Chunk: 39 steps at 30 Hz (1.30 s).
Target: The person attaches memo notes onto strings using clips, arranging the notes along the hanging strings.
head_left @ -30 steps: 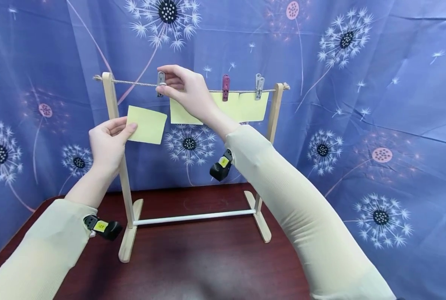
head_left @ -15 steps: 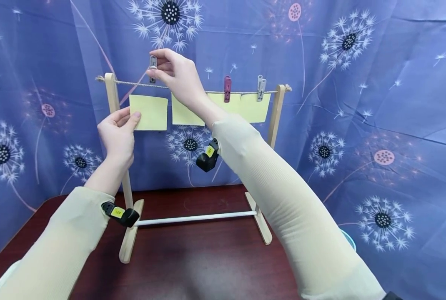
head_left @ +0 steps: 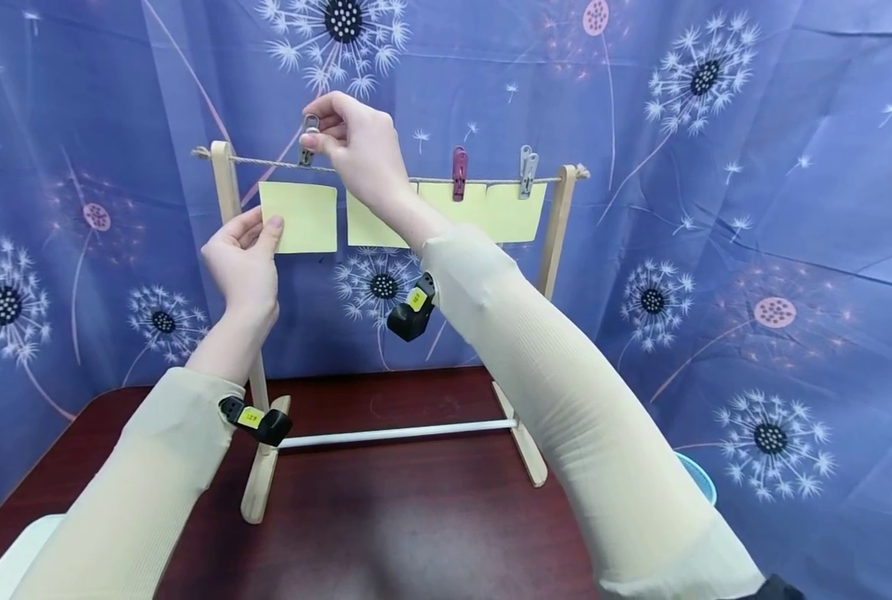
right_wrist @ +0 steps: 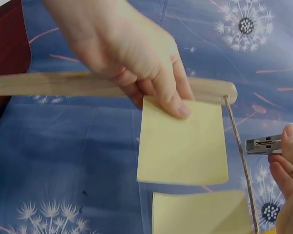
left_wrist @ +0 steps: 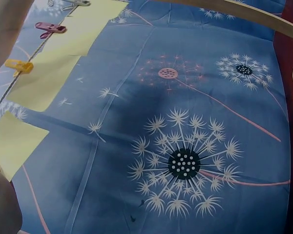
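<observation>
My left hand (head_left: 245,258) pinches a yellow paper square (head_left: 305,218) by its left edge, thumb in front. The paper's top edge lies just under the rope (head_left: 266,162), near the left post. Above that stretch of rope, my right hand (head_left: 363,150) pinches a grey clothespin (head_left: 309,140) between thumb and fingers. Its nose points down at the rope; in the right wrist view the clothespin (right_wrist: 263,144) stays a little apart from the rope (right_wrist: 243,161). To the right hang several yellow papers (head_left: 453,204), held by a maroon clothespin (head_left: 459,173), a grey one and a yellow clothespin (left_wrist: 19,66).
The rope runs between two wooden posts (head_left: 554,233) of a stand with a white crossbar (head_left: 397,434), on a dark red table (head_left: 416,525). A blue dandelion-print curtain (head_left: 761,250) hangs behind. A white object (head_left: 33,542) shows lower left, a light-blue rim (head_left: 697,477) at right.
My left hand has raised the paper and levelled it just under the rope. My right hand has lifted the grey clothespin slightly up and left, then lowered a little.
</observation>
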Each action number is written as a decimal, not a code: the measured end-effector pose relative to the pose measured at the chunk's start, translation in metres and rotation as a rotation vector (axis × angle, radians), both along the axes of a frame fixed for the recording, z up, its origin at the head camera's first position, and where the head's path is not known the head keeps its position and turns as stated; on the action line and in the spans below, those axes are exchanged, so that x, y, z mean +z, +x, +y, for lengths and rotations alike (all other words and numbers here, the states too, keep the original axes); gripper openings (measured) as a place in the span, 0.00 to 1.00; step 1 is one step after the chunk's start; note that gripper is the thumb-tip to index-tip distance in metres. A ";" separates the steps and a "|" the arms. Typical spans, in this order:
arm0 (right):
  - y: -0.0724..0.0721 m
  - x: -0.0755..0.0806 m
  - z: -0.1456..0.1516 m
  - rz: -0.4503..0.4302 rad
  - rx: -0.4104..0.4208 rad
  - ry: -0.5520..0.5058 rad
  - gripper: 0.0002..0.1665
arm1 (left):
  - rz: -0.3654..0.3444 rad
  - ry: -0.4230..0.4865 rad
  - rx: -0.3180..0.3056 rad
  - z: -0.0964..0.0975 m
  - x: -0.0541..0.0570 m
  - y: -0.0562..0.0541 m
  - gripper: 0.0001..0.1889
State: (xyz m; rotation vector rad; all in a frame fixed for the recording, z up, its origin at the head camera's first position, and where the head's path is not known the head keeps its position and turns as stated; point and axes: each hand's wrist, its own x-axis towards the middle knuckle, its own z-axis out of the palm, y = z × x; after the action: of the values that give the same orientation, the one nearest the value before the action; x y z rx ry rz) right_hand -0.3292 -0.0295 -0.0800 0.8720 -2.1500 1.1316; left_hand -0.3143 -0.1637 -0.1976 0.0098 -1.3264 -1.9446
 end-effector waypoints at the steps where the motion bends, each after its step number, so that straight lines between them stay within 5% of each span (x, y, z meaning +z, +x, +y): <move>1: 0.001 0.001 -0.001 0.005 -0.011 0.007 0.15 | 0.000 0.001 0.000 0.001 0.000 0.000 0.15; 17: 0.002 0.005 -0.012 -0.057 -0.137 0.056 0.10 | -0.012 0.011 0.008 0.002 -0.001 0.002 0.16; 39: -0.003 0.006 -0.013 -0.109 -0.157 0.228 0.14 | 0.015 -0.012 0.009 0.002 0.006 0.000 0.15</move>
State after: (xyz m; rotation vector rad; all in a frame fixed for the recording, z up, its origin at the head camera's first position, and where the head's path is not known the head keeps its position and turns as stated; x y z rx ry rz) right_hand -0.3319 -0.0429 -0.0742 0.7359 -2.4258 0.8868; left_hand -0.3148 -0.1617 -0.1912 -0.0046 -1.3267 -1.9256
